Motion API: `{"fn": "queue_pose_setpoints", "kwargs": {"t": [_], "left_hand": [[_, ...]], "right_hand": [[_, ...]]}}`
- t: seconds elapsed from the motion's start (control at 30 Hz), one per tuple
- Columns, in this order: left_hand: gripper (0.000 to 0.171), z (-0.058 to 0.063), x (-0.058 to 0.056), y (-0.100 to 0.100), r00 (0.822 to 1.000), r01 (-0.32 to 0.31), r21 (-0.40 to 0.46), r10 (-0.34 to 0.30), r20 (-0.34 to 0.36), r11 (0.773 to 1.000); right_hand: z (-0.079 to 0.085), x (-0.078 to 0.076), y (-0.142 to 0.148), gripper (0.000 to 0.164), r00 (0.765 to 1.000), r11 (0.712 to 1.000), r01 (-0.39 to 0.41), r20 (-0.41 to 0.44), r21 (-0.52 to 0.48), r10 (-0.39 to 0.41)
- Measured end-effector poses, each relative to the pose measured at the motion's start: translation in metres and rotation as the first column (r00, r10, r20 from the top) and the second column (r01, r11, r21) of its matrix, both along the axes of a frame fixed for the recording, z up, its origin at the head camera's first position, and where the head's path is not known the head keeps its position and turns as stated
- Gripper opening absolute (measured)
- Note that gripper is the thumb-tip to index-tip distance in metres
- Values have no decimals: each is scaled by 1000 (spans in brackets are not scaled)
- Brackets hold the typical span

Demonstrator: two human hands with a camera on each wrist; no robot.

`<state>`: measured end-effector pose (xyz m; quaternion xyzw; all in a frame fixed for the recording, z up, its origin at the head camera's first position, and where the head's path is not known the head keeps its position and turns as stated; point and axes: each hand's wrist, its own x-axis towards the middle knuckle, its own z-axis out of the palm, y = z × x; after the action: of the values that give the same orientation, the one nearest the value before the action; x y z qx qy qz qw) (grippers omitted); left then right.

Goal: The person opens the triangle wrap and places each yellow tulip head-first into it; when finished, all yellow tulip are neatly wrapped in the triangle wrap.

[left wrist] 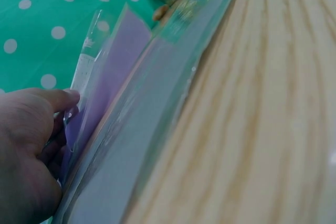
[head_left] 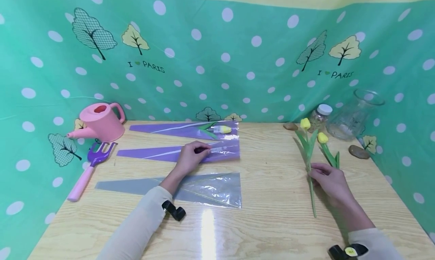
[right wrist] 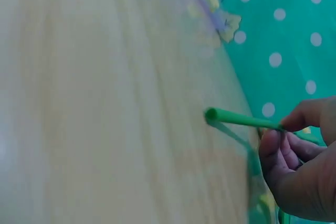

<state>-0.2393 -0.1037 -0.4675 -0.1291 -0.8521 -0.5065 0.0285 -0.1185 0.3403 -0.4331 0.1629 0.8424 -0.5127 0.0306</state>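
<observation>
My left hand (head_left: pixel 190 158) pinches the clear film of the middle purple flower sleeve (head_left: pixel 156 153); in the left wrist view its thumb lies on the raised film (left wrist: pixel 84 69). On the right, my right hand (head_left: pixel 331 180) holds a yellow tulip (head_left: pixel 305 124) by its green stem, flower pointing away from me. The cut stem end (right wrist: pixel 211 115) sticks out past the fingertips in the right wrist view. A second yellow tulip (head_left: pixel 323 138) lies just beyond that hand. Behind the left hand, another purple sleeve (head_left: pixel 163 128) has a yellow tulip (head_left: pixel 222 129) inside. A grey sleeve (head_left: pixel 136 185) lies nearer me.
At the left stand a pink watering can (head_left: pixel 105 124) and a purple-and-pink hand fork (head_left: pixel 81 182). Toward the back right are a white-lidded jar (head_left: pixel 317 120), a glass vase (head_left: pixel 346 120) and two brown stones, one (head_left: pixel 358 152) near the table's right edge. A polka-dot cloth (head_left: pixel 210 82) hangs behind.
</observation>
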Motion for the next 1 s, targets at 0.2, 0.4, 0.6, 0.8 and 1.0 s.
{"fn": "queue_pose_setpoints", "kwargs": {"t": [0.2,0.4,0.6,0.8,1.0], "left_hand": [[12,1,1,1,1000,0,-2,0,8,1000],[13,2,1,1,1000,0,-4,0,12,1000],[12,1,1,0,1000,-3,-3,3,11,1000],[12,1,1,1,1000,6,-4,-6,-6,1000],[12,2,1,1,1000,2,-13,-1,7,1000]], "right_hand": [[9,-8,-14,37,993,961,-20,-115,-277,-12],[20,-21,-41,24,963,819,-9,-225,-574,-147],[24,-45,-74,28,909,665,56,-238,-745,-343],[23,-69,-99,24,822,545,167,-189,-821,-537],[11,-85,-126,25,768,492,195,-180,-849,-615]]}}
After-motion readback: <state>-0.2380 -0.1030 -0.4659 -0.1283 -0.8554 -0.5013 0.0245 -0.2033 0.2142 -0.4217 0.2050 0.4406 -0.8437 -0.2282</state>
